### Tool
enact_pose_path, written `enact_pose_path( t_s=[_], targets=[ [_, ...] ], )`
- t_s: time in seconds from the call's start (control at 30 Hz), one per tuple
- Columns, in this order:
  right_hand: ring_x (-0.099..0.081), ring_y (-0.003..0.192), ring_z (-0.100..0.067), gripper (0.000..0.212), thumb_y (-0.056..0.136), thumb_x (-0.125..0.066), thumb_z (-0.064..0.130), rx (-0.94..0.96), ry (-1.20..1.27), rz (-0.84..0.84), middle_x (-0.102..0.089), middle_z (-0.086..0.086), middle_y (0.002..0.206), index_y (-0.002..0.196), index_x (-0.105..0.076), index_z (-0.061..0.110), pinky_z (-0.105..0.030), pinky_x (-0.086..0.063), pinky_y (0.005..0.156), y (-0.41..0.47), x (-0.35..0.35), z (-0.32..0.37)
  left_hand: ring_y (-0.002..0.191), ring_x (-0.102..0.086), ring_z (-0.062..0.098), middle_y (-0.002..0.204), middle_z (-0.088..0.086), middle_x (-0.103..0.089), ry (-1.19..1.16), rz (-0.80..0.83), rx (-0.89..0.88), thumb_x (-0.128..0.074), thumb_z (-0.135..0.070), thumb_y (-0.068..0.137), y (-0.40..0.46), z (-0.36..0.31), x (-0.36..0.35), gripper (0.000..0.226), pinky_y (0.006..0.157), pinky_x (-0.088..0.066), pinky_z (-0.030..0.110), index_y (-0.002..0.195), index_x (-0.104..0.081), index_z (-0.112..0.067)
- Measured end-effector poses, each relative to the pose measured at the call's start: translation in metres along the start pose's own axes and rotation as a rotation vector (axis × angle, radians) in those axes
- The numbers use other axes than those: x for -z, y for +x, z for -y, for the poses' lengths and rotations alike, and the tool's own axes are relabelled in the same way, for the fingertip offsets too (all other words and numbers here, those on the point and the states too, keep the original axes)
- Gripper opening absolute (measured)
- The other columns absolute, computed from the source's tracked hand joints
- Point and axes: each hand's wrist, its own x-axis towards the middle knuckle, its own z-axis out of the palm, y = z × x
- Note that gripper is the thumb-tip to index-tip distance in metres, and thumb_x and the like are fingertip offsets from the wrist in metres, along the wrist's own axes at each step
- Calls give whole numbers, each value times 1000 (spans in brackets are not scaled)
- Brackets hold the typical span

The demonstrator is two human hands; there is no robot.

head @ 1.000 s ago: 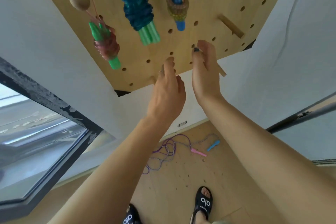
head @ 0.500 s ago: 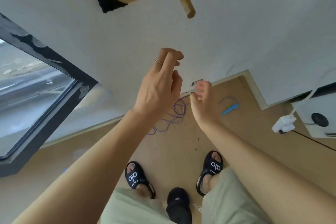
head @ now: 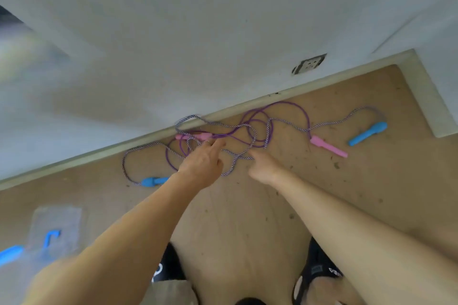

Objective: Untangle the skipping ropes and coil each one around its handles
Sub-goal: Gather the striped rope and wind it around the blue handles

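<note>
Two skipping ropes lie tangled on the wooden floor by the skirting board. The purple rope (head: 285, 106) has pink handles, one at the right (head: 327, 146) and one in the tangle (head: 195, 135). The striped white-and-purple rope (head: 250, 129) has blue handles, one at the left (head: 152, 181) and one at the far right (head: 369, 133). My left hand (head: 204, 163) reaches down over the tangle, fingers extended toward the pink handle in it. My right hand (head: 264, 168) is just right of it, index finger touching the striped rope. Neither hand holds anything.
A white wall with a socket (head: 308, 64) rises behind the ropes. My feet in black sandals (head: 314, 272) stand at the bottom of the view. A blue item (head: 11, 254) and a grey patch with a blue mark (head: 53, 233) lie at lower left.
The view swung down from the pegboard with the coiled ropes to the floor. Both hands dropped from the board and now reach the tangled ropes.
</note>
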Motion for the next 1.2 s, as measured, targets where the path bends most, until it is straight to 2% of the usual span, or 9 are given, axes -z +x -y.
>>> enact_pose_path(
  t_s=[0.13, 0.27, 0.4, 0.53, 0.63, 0.83, 0.97, 1.07, 1.2],
  targets=[
    [-47, 133, -32, 61, 88, -52, 8, 74, -280, 72, -41, -7, 150, 148, -39, 16, -36, -41, 102, 62, -42, -22, 120, -53, 31, 140, 7, -44, -21, 90, 60, -48, -13, 92, 28, 33, -77, 48, 93, -45, 40, 139, -43, -22],
    [-23, 147, -29, 77, 88, -57, 10, 177, -512, 98, -17, -2, 163, 156, -23, 22, -42, -30, 116, 106, -68, -36, 111, -56, 29, 130, 6, -48, -90, 106, 88, -49, -12, 92, 43, 54, -132, 46, 83, -42, 33, 137, -44, -21],
    [-4, 150, -33, 70, 85, -60, 17, 317, -926, 64, -7, -10, 163, 150, -35, 26, -52, -14, 120, 134, -86, -48, 110, -56, 28, 126, 5, -52, -131, 98, 112, -48, -10, 89, 47, 67, -157, 48, 80, -44, 32, 135, -47, -22],
    [-20, 141, -39, 57, 81, -62, 20, 382, -1103, -47, -28, -16, 151, 136, -50, 25, -55, -15, 116, 149, -98, -52, 114, -55, 25, 126, 2, -53, -140, 111, 132, -48, -11, 88, 43, 68, -162, 49, 84, -44, 32, 134, -48, -24],
    [-29, 135, -36, 46, 88, -59, 22, 324, -1178, -39, -41, -13, 141, 133, -56, 22, -56, -11, 118, 149, -103, -64, 115, -54, 24, 127, 1, -53, -131, 95, 146, -47, -12, 89, 41, 67, -155, 46, 83, -45, 31, 132, -48, -26],
    [-50, 125, -31, 39, 92, -51, 4, 217, -1038, 11, -58, -10, 132, 130, -58, 12, -42, -35, 105, 122, -99, -93, 113, -54, 24, 131, 2, -52, -69, 34, 69, -48, -13, 91, 31, 53, -121, 46, 78, -38, 27, 136, -47, -23],
    [-60, 114, -33, 31, 90, -53, 12, 158, -538, 44, -59, -12, 122, 120, -60, 12, -37, -49, 93, 97, -97, -99, 111, -58, 26, 135, 3, -50, -63, 22, 45, -50, -14, 90, 23, 42, -105, 50, 86, -44, 31, 138, -43, -23],
    [-59, 95, -26, 15, 83, -57, 15, 160, -206, 36, -62, -4, 99, 98, -58, 19, -30, -45, 73, 66, -84, -73, 121, -50, 26, 143, 3, -43, -84, 73, -2, -60, -16, 84, 1, 30, -96, 71, 92, -45, 35, 147, -30, -25],
    [-51, 69, -14, 10, 79, -66, 13, 301, -98, 115, -54, 4, 76, 83, -60, 19, -27, -38, 58, 14, -44, -22, 130, -41, 25, 145, 0, -39, -166, 125, -59, -74, -26, 74, -21, 11, -66, 97, 97, -43, 37, 153, -18, -31]
  ],
)
